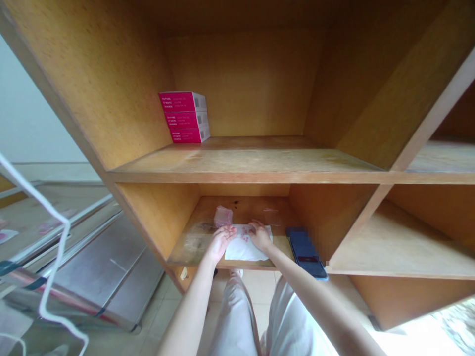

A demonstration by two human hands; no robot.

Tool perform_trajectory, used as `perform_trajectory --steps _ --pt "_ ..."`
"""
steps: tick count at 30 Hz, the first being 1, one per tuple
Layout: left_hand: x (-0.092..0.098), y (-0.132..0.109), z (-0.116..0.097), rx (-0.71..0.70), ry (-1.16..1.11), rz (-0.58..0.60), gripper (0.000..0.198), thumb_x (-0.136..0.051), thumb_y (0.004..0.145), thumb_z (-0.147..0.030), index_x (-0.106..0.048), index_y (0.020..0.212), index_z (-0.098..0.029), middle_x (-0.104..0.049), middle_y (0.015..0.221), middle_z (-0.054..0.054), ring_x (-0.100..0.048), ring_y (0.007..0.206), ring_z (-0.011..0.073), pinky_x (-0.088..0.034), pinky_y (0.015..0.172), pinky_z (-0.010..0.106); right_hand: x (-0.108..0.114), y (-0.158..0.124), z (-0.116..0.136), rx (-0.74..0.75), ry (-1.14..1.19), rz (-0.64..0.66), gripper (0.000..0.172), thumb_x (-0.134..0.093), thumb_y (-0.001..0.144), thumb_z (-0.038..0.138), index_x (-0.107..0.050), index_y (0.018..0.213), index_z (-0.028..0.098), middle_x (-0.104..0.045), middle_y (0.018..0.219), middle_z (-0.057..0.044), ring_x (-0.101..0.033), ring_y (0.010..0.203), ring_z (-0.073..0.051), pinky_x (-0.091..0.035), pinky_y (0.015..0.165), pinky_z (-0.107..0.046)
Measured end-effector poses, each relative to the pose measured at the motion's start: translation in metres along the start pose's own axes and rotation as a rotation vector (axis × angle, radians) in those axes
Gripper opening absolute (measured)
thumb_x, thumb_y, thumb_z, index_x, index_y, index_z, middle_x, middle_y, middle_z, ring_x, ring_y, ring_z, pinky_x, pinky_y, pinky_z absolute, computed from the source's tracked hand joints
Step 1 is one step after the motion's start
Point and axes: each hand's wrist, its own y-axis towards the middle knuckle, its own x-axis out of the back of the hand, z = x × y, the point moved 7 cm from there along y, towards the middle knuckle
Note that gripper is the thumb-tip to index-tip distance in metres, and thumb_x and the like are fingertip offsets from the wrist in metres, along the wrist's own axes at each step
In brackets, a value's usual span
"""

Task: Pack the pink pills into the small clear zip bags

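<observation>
A white sheet of paper (245, 253) lies on the lower shelf, with small pinkish-red pieces (244, 237) scattered on it. At the sheet's left edge my left hand (221, 241) rests palm partly turned up, fingers stretched out and holding nothing visible. Over the right part of the paper is my right hand (261, 236), its fingers slightly bent and apart beside the pieces; no held thing shows. Just behind my left hand sits a small pile of clear, pink-tinted plastic bags (223, 216). A flat clear plastic bag (272, 217) lies behind my right hand.
A dark blue phone-like object (306, 252) lies to the right, reaching over the shelf's front edge. Three stacked pink boxes (183, 118) stand on the upper shelf (256, 160). A metal-framed rack (92, 262) and a white cable (55, 212) are at left.
</observation>
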Motion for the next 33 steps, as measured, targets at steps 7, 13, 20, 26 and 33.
perform_trajectory --steps 7,13,20,26,33 --pt "-0.002 0.0 0.001 0.01 -0.002 0.015 0.019 -0.053 0.066 -0.003 -0.061 0.081 -0.01 -0.067 0.084 0.01 -0.062 0.087 0.0203 -0.045 0.084 0.036 -0.005 0.002 -0.001 0.024 -0.086 0.048 0.031 -0.047 0.07 0.008 -0.062 0.096 0.017 -0.056 0.113 -0.008 -0.046 0.11 -0.019 -0.034 0.096 -0.031" --pt "0.0 0.0 0.001 0.013 -0.001 -0.002 0.019 -0.053 0.065 -0.003 -0.06 0.081 -0.011 -0.067 0.083 0.009 -0.062 0.086 0.0199 -0.045 0.085 0.037 0.0 0.001 0.003 0.032 -0.033 0.041 0.033 -0.046 0.068 0.006 -0.062 0.094 0.016 -0.057 0.111 -0.008 -0.047 0.109 -0.019 -0.034 0.095 -0.031" --pt "0.0 0.001 0.001 0.004 -0.003 0.018 0.019 -0.055 0.065 -0.004 -0.06 0.082 -0.011 -0.067 0.084 0.009 -0.062 0.087 0.0202 -0.044 0.086 0.037 0.016 0.003 0.007 -0.01 0.252 -0.127 0.032 -0.038 0.072 0.011 -0.06 0.095 0.016 -0.057 0.109 -0.008 -0.051 0.104 -0.017 -0.037 0.093 -0.031" --pt "0.002 0.001 0.003 0.003 0.002 0.012 0.019 -0.055 0.065 -0.005 -0.059 0.082 -0.011 -0.067 0.085 0.009 -0.062 0.087 0.0199 -0.043 0.088 0.038 0.0 0.003 -0.003 -0.041 0.382 -0.112 0.032 -0.038 0.072 0.015 -0.058 0.098 0.017 -0.058 0.107 -0.008 -0.053 0.101 -0.016 -0.038 0.091 -0.031" --pt "-0.005 -0.002 -0.003 -0.045 0.03 0.013 0.017 -0.056 0.065 -0.007 -0.06 0.082 -0.011 -0.067 0.082 0.009 -0.063 0.085 0.0204 -0.045 0.084 0.037 -0.001 -0.003 -0.01 -0.048 0.426 -0.102 0.031 -0.039 0.072 0.018 -0.058 0.097 0.018 -0.06 0.103 -0.008 -0.056 0.096 -0.016 -0.041 0.088 -0.03"
